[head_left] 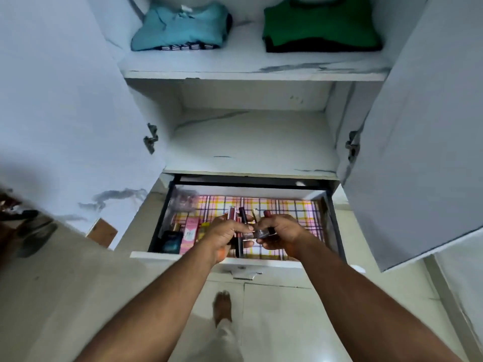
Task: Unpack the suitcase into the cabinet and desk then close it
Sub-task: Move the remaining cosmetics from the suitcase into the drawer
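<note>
Both hands, left (227,235) and right (281,235), are clamped on a bunch of slim glossy cosmetic tubes (241,218) over the open white drawer (183,254) with its checked liner. The tubes look light, rigid and slippery, and some are probably breakable, so each is best pinched mid-barrel.

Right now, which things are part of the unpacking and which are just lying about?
Unpacking:
left hand and right hand, gripping cosmetic tubes
open drawer
pink box
blue clothes
green clothes

Lying about:
dark footwear on the floor
</note>
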